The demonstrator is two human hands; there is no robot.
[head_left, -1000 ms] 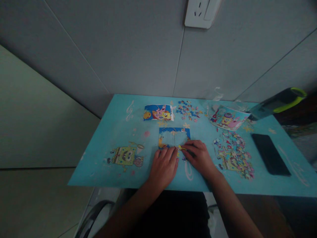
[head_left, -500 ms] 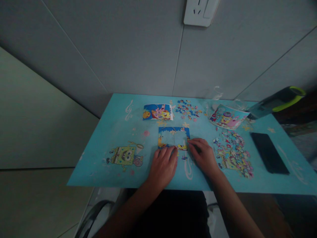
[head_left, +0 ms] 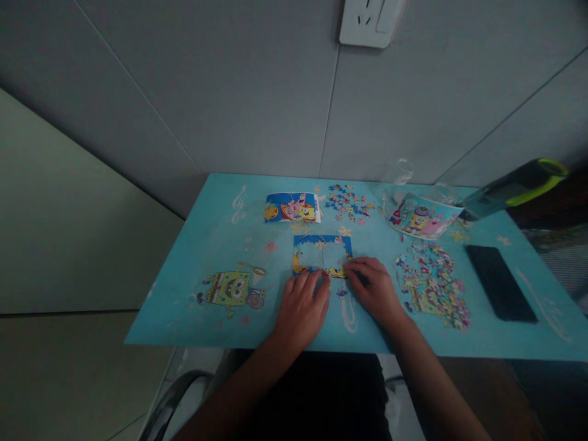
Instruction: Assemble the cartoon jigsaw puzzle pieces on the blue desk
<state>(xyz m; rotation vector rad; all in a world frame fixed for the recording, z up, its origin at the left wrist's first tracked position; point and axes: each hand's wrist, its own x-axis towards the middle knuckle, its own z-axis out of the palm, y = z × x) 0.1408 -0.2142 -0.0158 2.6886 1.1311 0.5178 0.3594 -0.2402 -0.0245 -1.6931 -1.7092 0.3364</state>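
A rectangular jigsaw puzzle border (head_left: 322, 239) with a blue top lies on the table, its middle showing the table surface. My left hand (head_left: 303, 306) rests palm down at its lower edge, fingers extended onto the bottom row. At the lower right corner, my right hand (head_left: 374, 291) has thumb and fingertips drawn together against the border. Any single piece under those fingertips is hidden. A few loose puzzle pieces (head_left: 342, 293) lie just below the border between my hands.
Behind the border are a picture card (head_left: 293, 207) and a pile of puzzle pieces (head_left: 348, 203). To the right sit a second picture card (head_left: 423, 217), a larger pile of pieces (head_left: 434, 285), a dark flat phone-like slab (head_left: 500, 283) and a dark bottle (head_left: 509, 188) with a lime-green rim.
My right fingertips have shifted slightly left and down, from the border's right side to its lower right corner. My left hand has barely moved.
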